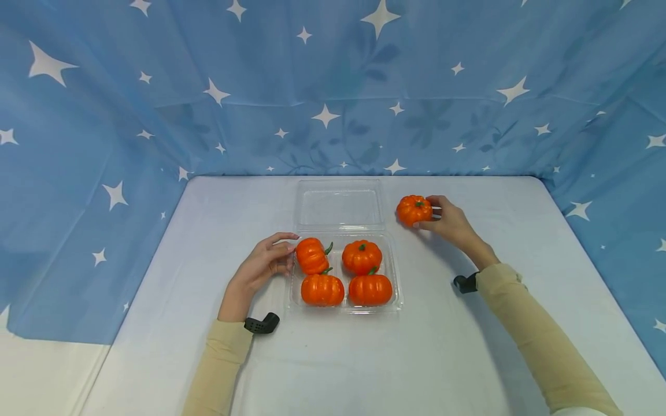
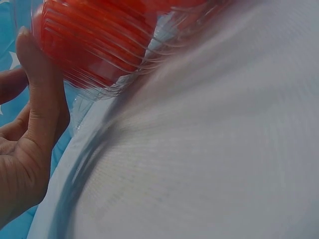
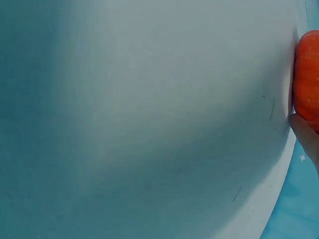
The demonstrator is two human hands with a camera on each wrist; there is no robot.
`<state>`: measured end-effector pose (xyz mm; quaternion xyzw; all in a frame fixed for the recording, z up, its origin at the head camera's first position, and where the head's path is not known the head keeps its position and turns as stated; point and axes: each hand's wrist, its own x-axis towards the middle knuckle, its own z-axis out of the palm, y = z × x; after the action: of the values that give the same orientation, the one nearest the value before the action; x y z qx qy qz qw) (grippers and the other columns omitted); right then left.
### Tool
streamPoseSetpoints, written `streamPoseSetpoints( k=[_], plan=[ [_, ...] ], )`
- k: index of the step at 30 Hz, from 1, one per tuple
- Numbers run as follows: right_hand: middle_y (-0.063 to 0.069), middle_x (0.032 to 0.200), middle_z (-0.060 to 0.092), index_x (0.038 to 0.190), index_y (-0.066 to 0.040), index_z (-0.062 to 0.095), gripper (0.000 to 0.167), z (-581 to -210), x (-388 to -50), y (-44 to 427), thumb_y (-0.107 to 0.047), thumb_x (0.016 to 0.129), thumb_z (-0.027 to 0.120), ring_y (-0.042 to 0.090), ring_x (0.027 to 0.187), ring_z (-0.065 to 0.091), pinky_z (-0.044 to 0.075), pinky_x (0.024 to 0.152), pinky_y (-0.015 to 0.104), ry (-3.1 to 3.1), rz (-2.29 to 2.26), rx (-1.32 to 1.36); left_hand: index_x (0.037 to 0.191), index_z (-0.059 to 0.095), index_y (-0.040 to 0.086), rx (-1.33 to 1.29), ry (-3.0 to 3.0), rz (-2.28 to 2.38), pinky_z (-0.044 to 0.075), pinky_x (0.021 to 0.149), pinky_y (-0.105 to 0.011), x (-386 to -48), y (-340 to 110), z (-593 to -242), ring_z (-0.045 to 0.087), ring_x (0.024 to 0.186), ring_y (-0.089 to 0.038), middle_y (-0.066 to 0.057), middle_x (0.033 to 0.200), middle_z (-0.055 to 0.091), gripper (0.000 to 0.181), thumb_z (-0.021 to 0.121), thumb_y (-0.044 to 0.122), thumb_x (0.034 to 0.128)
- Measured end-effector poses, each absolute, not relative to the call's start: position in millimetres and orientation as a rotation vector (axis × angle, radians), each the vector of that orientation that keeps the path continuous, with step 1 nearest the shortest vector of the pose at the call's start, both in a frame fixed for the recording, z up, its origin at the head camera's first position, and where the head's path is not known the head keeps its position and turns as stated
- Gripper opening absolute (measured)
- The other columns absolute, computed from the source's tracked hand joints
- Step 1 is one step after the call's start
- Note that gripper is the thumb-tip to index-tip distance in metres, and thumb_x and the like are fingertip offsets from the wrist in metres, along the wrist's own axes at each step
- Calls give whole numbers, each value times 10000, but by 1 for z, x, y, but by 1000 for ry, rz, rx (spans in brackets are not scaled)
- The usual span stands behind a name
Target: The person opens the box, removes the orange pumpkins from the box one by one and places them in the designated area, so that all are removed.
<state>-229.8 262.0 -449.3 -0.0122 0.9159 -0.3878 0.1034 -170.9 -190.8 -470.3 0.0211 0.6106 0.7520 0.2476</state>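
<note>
My left hand point(image 1: 264, 264) is at the left wall of a clear plastic clamshell box point(image 1: 398, 300), its fingers loosely bent. In the left wrist view the thumb point(image 2: 42, 84) rests against the box's ribbed side. Several small orange pumpkins with green stems sit in the box, including a back left pumpkin point(image 1: 312, 256) lying on its side and a back right pumpkin point(image 1: 361, 257). Beyond the box's back right corner, my right hand point(image 1: 447, 221) holds another small orange pumpkin point(image 1: 414, 210) between thumb and fingers, at the table. In the right wrist view only part of this pumpkin point(image 3: 306, 79) shows.
The box's clear lid point(image 1: 339, 205) lies folded back, flat toward the far edge of the table. A white cloth covers the table point(image 1: 442, 346). Behind and beside it hangs a blue curtain point(image 1: 260, 133) with white stars.
</note>
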Motion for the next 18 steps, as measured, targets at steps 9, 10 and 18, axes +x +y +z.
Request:
streamPoseSetpoints(
  k=[9, 10, 18],
  plan=[
    [301, 1600, 319, 1566, 44, 252, 839, -447, -224, 261, -179, 935, 758, 494, 1403, 434, 408, 1136, 589, 2714, -1152, -37, 1425, 448, -7, 55, 1652, 2050, 549, 557, -249, -170, -189, -471, 599, 604, -122, -17, 764, 620, 380, 524, 71, 1061],
    [296, 1604, 317, 1569, 41, 251, 842, -446, -223, 261, -181, 936, 759, 496, 1404, 432, 409, 1133, 592, 2720, -1153, -38, 1426, 451, -3, 58, 1657, 2050, 551, 559, -251, -171, -189, -471, 602, 604, -122, -16, 768, 624, 382, 528, 76, 1061],
    [295, 1592, 344, 1561, 38, 281, 815, -432, -209, 254, -166, 935, 761, 505, 1407, 429, 404, 1131, 600, 2797, -1142, -91, 1424, 463, 17, 58, 1687, 2047, 550, 564, -257, -172, -193, -473, 602, 611, -123, -7, 773, 640, 362, 513, 78, 1071]
  ],
)
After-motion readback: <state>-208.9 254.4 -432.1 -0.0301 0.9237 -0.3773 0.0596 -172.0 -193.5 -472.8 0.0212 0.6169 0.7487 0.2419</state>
